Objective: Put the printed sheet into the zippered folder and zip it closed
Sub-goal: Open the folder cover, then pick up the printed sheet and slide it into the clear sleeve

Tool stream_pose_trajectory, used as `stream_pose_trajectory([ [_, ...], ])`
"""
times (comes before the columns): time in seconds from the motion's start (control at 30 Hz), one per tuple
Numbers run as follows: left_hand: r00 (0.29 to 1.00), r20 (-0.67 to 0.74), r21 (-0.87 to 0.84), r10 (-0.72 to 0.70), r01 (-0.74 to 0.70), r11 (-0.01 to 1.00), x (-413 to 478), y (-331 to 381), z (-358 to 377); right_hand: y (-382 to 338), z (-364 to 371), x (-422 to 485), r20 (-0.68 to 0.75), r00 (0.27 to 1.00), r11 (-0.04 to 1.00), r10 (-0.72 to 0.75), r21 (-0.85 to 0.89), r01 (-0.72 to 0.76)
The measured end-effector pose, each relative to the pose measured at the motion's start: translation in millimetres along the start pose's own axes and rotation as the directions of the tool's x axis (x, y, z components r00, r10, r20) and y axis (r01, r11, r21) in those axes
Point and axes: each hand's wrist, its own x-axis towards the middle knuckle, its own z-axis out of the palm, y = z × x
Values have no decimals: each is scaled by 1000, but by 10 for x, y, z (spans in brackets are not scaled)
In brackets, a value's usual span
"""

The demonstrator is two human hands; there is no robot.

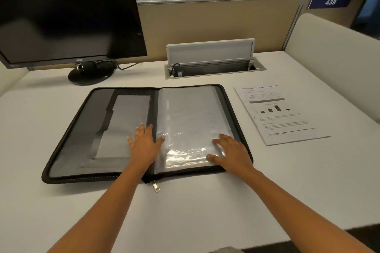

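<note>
**Sheet lies right of the open folder, nearest my right hand**

I'm looking down at the zippered folder point(144, 129), spread open flat on the white desk point(185, 207); my left hand point(144, 146) rests flat by the spine, fingers straight and spread, gripping nothing; my right hand point(230, 152) lies flat too, fingers extended on the clear plastic sleeves point(189, 117) near the lower right corner; neither hand holds anything. The printed sheet point(281, 115) sits on the desk just beside the folder's right edge, apart from it, its long axis running away from me and tilted a little; it lies up and to the right of my right hand, so I judge that hand the nearer 1 for the pick; the left can pin the folder. The zipper pull point(156, 186) hangs off the near edge at the spine; zipping comes later.
</note>
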Motion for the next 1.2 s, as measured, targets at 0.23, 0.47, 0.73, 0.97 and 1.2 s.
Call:
stream_pose_trajectory([
  [0.23,965,162,-313,207,-149,938,195,985,184,304,-512,244,-181,960,951,212,263,-160],
  [0.47,904,374,-534,209,25,845,427,1946,447,1033,-943,623,-222,885,899,410,262,-351],
  [0.73,819,554,-576,148,249,779,500,2657,815,1679,-1236,912,-256,826,865,502,178,-470],
  [0.97,876,478,-646,65,301,702,471,2895,1122,2061,-1311,964,-275,736,778,618,78,-624],
  [1.2,883,468,-678,38,331,656,525,3053,1253,2063,-1297,995,-378,713,781,590,45,-623],
])
